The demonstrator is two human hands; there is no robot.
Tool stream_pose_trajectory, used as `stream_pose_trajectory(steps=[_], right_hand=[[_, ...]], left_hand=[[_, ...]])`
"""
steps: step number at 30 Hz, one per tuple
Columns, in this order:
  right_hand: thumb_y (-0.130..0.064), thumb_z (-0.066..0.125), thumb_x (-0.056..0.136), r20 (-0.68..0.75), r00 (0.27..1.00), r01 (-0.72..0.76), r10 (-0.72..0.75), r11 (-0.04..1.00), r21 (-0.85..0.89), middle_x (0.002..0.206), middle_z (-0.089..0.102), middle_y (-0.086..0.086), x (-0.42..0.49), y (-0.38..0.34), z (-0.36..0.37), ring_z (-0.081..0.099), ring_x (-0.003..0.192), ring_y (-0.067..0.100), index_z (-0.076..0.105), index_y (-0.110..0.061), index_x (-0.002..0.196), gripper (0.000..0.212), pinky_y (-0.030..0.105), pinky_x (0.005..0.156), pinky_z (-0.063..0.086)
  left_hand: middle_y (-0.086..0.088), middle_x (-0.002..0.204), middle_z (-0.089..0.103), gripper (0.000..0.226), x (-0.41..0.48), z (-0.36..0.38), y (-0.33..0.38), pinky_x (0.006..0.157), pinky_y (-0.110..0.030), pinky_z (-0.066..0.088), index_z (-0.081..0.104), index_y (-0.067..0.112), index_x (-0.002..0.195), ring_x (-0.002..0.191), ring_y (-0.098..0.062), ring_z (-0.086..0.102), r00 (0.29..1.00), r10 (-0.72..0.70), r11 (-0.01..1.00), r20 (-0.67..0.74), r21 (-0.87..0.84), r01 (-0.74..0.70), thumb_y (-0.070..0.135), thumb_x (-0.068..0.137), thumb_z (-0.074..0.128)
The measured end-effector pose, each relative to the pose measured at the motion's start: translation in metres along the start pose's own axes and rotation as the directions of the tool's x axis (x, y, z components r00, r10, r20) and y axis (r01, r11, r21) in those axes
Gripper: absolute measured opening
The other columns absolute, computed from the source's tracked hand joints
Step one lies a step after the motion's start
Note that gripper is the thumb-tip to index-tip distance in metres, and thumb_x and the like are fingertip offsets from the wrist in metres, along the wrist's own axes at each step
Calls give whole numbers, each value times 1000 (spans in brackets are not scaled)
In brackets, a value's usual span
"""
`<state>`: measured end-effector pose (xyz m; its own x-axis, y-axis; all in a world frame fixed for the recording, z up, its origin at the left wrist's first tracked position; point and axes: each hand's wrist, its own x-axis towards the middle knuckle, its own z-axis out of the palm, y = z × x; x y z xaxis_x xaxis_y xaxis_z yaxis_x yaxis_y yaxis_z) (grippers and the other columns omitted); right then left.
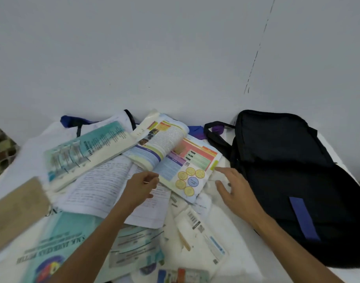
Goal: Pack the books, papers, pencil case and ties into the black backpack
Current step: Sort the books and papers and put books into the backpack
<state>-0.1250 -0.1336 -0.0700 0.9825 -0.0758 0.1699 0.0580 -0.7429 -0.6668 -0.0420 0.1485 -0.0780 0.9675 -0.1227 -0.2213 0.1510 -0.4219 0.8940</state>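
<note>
A black backpack [287, 170] lies flat on the right side of the white table [338, 156], next to the wall. It has 1 blue strip [304, 218] on its front, and its black handle [214, 130] loops out to the left. A big pile of books and papers fills the rest of the table. In the middle is an open book [175, 160] with bright pages and yellow circles. A closed teal book [83, 152] lies to its left, partly on a sheet of lined paper [105, 180] full of writing. A white book with a barcode [199, 227] lies nearer the person. Some blue cloth [195, 130] pokes out behind the open book. The left hand [141, 187] has its fingers curled at the near edge of the open book, but it is too blurry to tell if they pinch it. The right hand [234, 189] is spread wide and holds nothing. It is between the open book and the backpack, and its pointing finger reaches toward the book's right corner.
</note>
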Motion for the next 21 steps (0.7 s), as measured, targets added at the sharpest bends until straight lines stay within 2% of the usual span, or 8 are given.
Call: stream_pose_trajectory(steps=[4, 8, 10, 12, 13, 16, 18, 21], right_hand=[[-16, 57, 99, 93, 988, -133, 126, 988, 78, 131, 59, 2, 13, -20, 35, 52, 109, 10, 55, -16, 135, 37, 28, 92, 48], [-21, 56, 99, 166, 956, -253, 241, 966, 55, 135, 60, 2, 22, -28, 71, 56, 121, 19, 58, -13, 136, 37, 19, 95, 39], [-13, 59, 96, 112, 958, -269, 263, 963, 35, 123, 67, 12, 24, -30, 85, 61, 116, 27, 67, -2, 121, 28, 28, 96, 47], [-4, 59, 91, 52, 964, -261, 262, 965, -21, 101, 69, 21, 22, -32, 91, 63, 98, 36, 66, 9, 100, 17, 43, 87, 52], [-3, 57, 89, 32, 967, -249, 251, 967, -47, 94, 69, 18, 21, -34, 96, 62, 92, 34, 65, 8, 94, 14, 42, 82, 52], [-9, 46, 87, 11, 987, -158, 161, 980, -118, 88, 58, -10, 17, -37, 104, 57, 90, 19, 66, -7, 89, 20, 30, 80, 42], [-10, 44, 87, 5, 991, -129, 130, 984, -121, 88, 54, -12, 17, -36, 106, 54, 85, 15, 65, -10, 90, 21, 30, 78, 41], [-10, 47, 86, 2, 985, -174, 174, 981, -83, 87, 58, -10, 16, -40, 107, 58, 83, 17, 64, -12, 90, 17, 33, 77, 46]], left_hand=[[-15, 94, 68, 19, 14, -13, -3, 74, -34, 58, 64, 3, 108, 85, -24, 65, 967, -234, 915, -103, -360, 183, 13, 92, 63], [-12, 96, 69, 14, 25, -16, -2, 74, -30, 55, 67, 4, 104, 88, -20, 65, 934, -351, 763, -62, -598, 247, 10, 91, 64], [-9, 95, 71, 18, 29, -18, -2, 70, -28, 53, 67, 6, 108, 85, -18, 66, 935, -351, 745, -39, -617, 254, 11, 90, 65], [-7, 93, 72, 17, 32, -18, -1, 67, -28, 53, 67, 9, 105, 79, -15, 66, 941, -335, 770, -33, -585, 254, 15, 90, 66], [-7, 93, 72, 15, 34, -21, -2, 66, -28, 52, 67, 10, 103, 77, -14, 66, 944, -329, 781, -26, -569, 257, 18, 90, 67], [-9, 96, 72, 23, 40, -28, -3, 61, -27, 52, 60, 11, 104, 75, -16, 68, 947, -322, 797, -10, -543, 265, 26, 89, 69], [-10, 95, 71, 28, 43, -30, -3, 60, -27, 51, 54, 11, 105, 74, -19, 68, 950, -313, 815, -21, -520, 256, 27, 88, 70], [-11, 88, 69, 21, 47, -29, -3, 59, -28, 48, 51, 12, 96, 72, -21, 66, 960, -276, 833, -40, -509, 218, 19, 89, 69]])
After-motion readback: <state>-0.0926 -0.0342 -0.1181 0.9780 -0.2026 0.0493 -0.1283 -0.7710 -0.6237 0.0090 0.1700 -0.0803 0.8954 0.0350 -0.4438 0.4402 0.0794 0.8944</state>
